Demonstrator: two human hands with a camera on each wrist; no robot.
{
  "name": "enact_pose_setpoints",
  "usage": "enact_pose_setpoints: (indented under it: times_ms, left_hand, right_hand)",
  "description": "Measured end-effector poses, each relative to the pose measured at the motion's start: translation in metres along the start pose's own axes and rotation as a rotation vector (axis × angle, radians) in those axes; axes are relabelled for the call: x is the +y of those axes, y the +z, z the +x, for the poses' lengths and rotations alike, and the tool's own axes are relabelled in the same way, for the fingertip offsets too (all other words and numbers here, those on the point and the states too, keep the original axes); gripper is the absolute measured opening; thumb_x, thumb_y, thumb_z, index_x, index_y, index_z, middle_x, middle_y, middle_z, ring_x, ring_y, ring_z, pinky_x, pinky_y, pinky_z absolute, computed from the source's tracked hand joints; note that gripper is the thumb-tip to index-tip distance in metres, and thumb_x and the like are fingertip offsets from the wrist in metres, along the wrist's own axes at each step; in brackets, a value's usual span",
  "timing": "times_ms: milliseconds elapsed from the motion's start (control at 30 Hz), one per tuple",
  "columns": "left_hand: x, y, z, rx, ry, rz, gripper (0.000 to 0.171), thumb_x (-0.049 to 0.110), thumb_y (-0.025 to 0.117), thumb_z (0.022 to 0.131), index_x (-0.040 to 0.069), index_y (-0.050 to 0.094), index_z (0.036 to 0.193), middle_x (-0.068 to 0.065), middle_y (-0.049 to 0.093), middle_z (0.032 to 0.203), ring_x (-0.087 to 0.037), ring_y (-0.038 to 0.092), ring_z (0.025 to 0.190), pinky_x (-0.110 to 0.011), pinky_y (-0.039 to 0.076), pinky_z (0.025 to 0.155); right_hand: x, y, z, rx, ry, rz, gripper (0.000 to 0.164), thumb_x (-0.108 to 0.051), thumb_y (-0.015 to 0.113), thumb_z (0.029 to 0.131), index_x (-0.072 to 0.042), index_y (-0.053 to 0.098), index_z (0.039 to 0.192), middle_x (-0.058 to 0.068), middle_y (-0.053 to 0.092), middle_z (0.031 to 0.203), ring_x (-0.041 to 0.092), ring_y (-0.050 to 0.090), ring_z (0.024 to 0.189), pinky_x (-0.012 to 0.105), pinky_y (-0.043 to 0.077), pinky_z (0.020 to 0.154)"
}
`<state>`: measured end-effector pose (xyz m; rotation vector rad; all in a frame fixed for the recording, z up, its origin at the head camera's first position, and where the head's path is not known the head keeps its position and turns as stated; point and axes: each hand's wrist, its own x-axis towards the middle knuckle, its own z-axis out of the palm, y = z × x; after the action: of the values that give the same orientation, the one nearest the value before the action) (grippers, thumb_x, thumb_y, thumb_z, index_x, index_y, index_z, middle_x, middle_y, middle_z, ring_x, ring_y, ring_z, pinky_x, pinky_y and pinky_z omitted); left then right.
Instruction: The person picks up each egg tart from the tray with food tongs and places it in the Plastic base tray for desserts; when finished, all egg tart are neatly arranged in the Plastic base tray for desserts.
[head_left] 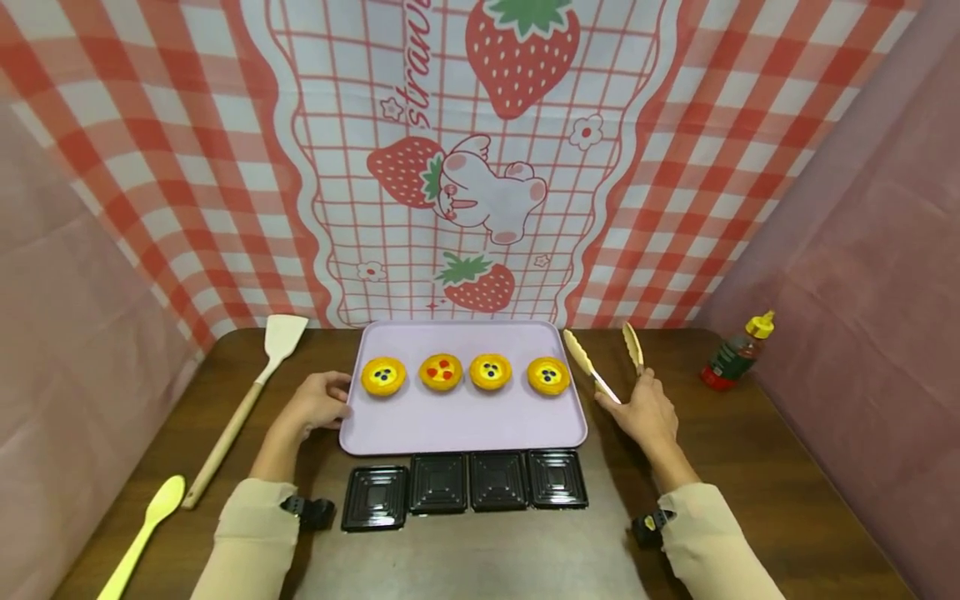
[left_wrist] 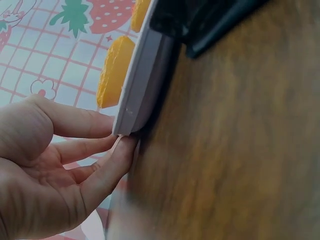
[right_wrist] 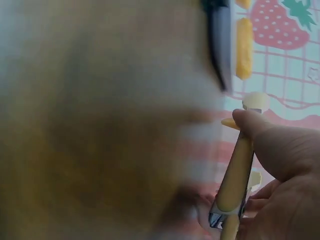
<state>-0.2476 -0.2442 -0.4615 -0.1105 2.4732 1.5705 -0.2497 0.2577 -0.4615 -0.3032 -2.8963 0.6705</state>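
Observation:
A pale lilac tray (head_left: 465,427) holds a row of small tarts: three have dark berry dots, like the leftmost tart (head_left: 383,377), and one tart (head_left: 440,372) has red pieces. My left hand (head_left: 318,402) pinches the tray's left rim; the left wrist view shows the thumb (left_wrist: 82,120) against the rim and fingers curled at its underside. To the right of the tray, my right hand (head_left: 649,410) grips a pair of tongs (head_left: 581,354) with cream tips, which are spread apart and hold nothing. The tongs' handle (right_wrist: 235,175) lies along the palm in the right wrist view.
Several black square containers (head_left: 438,483) line the tray's near side, on a grey surface (head_left: 465,558). A white spatula (head_left: 247,408) and a yellow spoon (head_left: 150,521) lie at left. A sauce bottle (head_left: 735,358) with a yellow cap stands far right. A strawberry-print cloth (head_left: 480,108) hangs behind.

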Motion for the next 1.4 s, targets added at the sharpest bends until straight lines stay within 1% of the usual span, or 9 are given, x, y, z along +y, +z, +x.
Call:
enact_pose_setpoints:
  times_ms: [267, 500, 633, 733, 833, 933, 1067, 1167, 1400]
  left_hand:
    - [0.001, -0.001, 0.001, -0.024, -0.018, -0.015, 0.057, -0.015, 0.065, 0.076, -0.020, 0.044, 0.129, -0.019, 0.053, 0.092, -0.020, 0.057, 0.070, -0.038, 0.059, 0.059]
    - [-0.001, -0.003, 0.000, -0.013, -0.022, 0.006, 0.056, -0.015, 0.065, 0.076, -0.020, 0.045, 0.128, -0.020, 0.053, 0.092, -0.021, 0.057, 0.071, -0.038, 0.059, 0.059]
    - [0.002, -0.003, 0.001, -0.005, -0.030, 0.022, 0.056, -0.015, 0.065, 0.076, -0.019, 0.046, 0.128, -0.020, 0.053, 0.092, -0.021, 0.057, 0.071, -0.038, 0.059, 0.059]
    - [0.003, -0.002, 0.002, -0.002, -0.032, 0.012, 0.055, -0.015, 0.065, 0.076, -0.019, 0.047, 0.127, -0.019, 0.053, 0.092, -0.021, 0.057, 0.070, -0.037, 0.059, 0.059]
    - [0.004, -0.002, 0.003, -0.005, -0.021, 0.005, 0.054, -0.015, 0.065, 0.076, -0.020, 0.046, 0.127, -0.019, 0.053, 0.092, -0.020, 0.057, 0.069, -0.037, 0.059, 0.058]
    - [0.004, -0.001, 0.002, -0.005, -0.026, 0.001, 0.055, -0.015, 0.065, 0.076, -0.020, 0.046, 0.127, -0.019, 0.053, 0.092, -0.020, 0.057, 0.069, -0.037, 0.059, 0.058]
    - [0.003, 0.000, 0.002, -0.005, -0.034, -0.002, 0.056, -0.015, 0.065, 0.076, -0.020, 0.046, 0.128, -0.020, 0.053, 0.092, -0.020, 0.057, 0.069, -0.037, 0.059, 0.058]
    - [0.002, 0.001, 0.002, -0.005, -0.034, -0.002, 0.056, -0.015, 0.065, 0.076, -0.019, 0.046, 0.128, -0.020, 0.054, 0.093, -0.020, 0.058, 0.070, -0.038, 0.059, 0.059]
    - [0.001, 0.001, 0.003, 0.001, -0.033, -0.004, 0.055, -0.015, 0.066, 0.076, -0.019, 0.047, 0.128, -0.021, 0.055, 0.093, -0.021, 0.058, 0.071, -0.038, 0.060, 0.059]
  right_hand:
    - [-0.001, -0.036, 0.000, 0.002, -0.028, 0.026, 0.096, -0.055, 0.068, 0.087, 0.012, 0.029, 0.144, 0.036, 0.046, 0.125, 0.061, 0.052, 0.103, 0.069, 0.044, 0.080]
    - [-0.011, -0.071, 0.000, 0.055, -0.174, -0.017, 0.099, -0.062, 0.063, 0.087, 0.016, 0.034, 0.141, 0.036, 0.051, 0.117, 0.055, 0.055, 0.098, 0.066, 0.046, 0.074]
    - [-0.018, -0.091, 0.002, 0.072, -0.280, -0.052, 0.092, -0.063, 0.068, 0.083, 0.012, 0.047, 0.132, 0.033, 0.059, 0.105, 0.047, 0.059, 0.086, 0.060, 0.048, 0.066]
    - [-0.024, -0.104, 0.003, 0.092, -0.328, -0.055, 0.078, -0.063, 0.071, 0.080, 0.003, 0.056, 0.117, 0.023, 0.061, 0.087, 0.037, 0.056, 0.073, 0.052, 0.046, 0.059]
    - [-0.029, -0.114, 0.005, 0.093, -0.357, -0.054, 0.071, -0.064, 0.074, 0.077, -0.003, 0.059, 0.110, 0.013, 0.058, 0.077, 0.031, 0.051, 0.068, 0.046, 0.042, 0.056]
    - [-0.032, -0.120, 0.007, 0.054, -0.375, -0.062, 0.073, -0.065, 0.074, 0.076, -0.003, 0.061, 0.114, 0.013, 0.062, 0.081, 0.031, 0.054, 0.071, 0.047, 0.043, 0.060]
    - [-0.034, -0.126, 0.010, -0.039, -0.391, -0.087, 0.090, -0.069, 0.073, 0.073, 0.000, 0.058, 0.130, 0.020, 0.068, 0.099, 0.033, 0.058, 0.079, 0.051, 0.048, 0.067]
    - [-0.033, -0.127, 0.011, -0.095, -0.431, -0.114, 0.101, -0.071, 0.074, 0.071, 0.003, 0.054, 0.136, 0.021, 0.068, 0.103, 0.032, 0.060, 0.081, 0.051, 0.050, 0.068]
    - [-0.030, -0.115, 0.010, -0.183, -0.525, -0.145, 0.100, -0.068, 0.078, 0.069, 0.001, 0.055, 0.137, 0.014, 0.070, 0.101, 0.025, 0.060, 0.079, 0.046, 0.051, 0.063]
